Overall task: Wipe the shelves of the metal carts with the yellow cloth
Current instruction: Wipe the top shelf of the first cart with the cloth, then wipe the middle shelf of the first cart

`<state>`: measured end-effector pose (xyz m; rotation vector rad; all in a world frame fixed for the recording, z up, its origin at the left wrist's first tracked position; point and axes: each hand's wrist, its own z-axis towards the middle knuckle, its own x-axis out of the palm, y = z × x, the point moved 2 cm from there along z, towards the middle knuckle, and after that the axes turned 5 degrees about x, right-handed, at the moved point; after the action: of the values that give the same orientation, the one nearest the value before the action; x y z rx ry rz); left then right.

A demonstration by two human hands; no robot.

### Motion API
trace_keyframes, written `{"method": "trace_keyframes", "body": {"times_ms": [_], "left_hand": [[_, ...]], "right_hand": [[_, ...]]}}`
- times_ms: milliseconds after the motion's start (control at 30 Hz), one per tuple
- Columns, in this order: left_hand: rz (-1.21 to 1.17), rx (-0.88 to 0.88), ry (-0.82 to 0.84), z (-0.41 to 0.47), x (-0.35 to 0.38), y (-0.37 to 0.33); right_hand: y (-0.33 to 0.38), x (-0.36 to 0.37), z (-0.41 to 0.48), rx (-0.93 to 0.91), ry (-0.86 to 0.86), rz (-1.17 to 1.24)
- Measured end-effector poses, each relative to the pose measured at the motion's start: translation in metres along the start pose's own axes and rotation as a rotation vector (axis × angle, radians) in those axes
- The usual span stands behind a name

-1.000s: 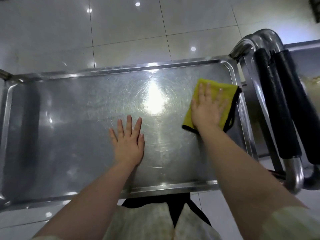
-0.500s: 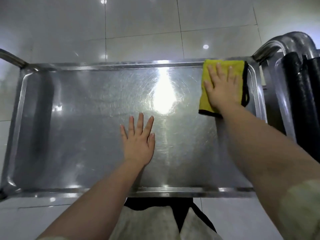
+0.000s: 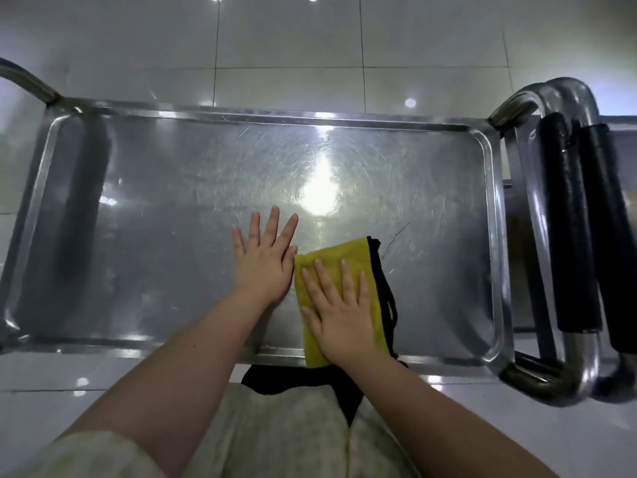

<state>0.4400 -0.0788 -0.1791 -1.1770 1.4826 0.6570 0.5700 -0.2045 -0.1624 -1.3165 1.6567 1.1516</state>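
The top shelf of a metal cart (image 3: 155, 208) fills the view, shiny and scratched, with a raised rim all round. A folded yellow cloth (image 3: 339, 257) with a black edge lies on the shelf near its front rim, right of centre. My right hand (image 3: 339, 315) presses flat on the cloth with straight fingers. My left hand (image 3: 267, 260) rests flat on the bare metal just left of the cloth, its fingers spread, its thumb side against the cloth's edge.
Two chrome cart handles with black foam grips (image 3: 572, 229) stand side by side at the right end; the outer one belongs to a second cart (image 3: 624, 146). Another handle (image 3: 31, 84) curves up at the far left. Glossy white floor tiles (image 3: 293, 46) lie beyond.
My right hand has slid the cloth from the far right corner of the shelf toward me, to the front rim beside my left hand. My left hand stayed in place.
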Motion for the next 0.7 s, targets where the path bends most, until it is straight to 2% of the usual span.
{"method": "trace_keyframes", "body": {"times_ms": [67, 133, 233, 367, 500, 633, 700], "left_hand": [[-0.138, -0.007, -0.019, -0.003, -0.011, -0.003], [-0.401, -0.033, -0.104, -0.016, -0.019, -0.008], [-0.713, -0.083, -0.219, -0.057, -0.016, -0.020], [-1.008, -0.248, -0.201, -0.107, -0.005, -0.044], [-1.075, -0.361, -0.127, -0.125, -0.006, -0.056], [-1.166, -0.371, 0.031, -0.120, -0.025, -0.049], [-1.136, -0.317, 0.063, -0.120, -0.040, -0.041]], "right_hand": [[-0.004, -0.012, 0.009, 0.017, -0.054, 0.029], [-0.009, -0.032, 0.026, -0.008, -0.074, 0.078], [-0.009, -0.059, 0.054, -0.122, 0.076, 0.064], [0.007, -0.072, 0.070, -0.172, 0.166, 0.010], [0.010, -0.095, 0.065, -0.188, 0.158, -0.025], [-0.002, -0.140, 0.035, -0.246, 0.200, 0.286], [-0.006, -0.163, 0.013, -0.237, 0.150, 0.459]]}}
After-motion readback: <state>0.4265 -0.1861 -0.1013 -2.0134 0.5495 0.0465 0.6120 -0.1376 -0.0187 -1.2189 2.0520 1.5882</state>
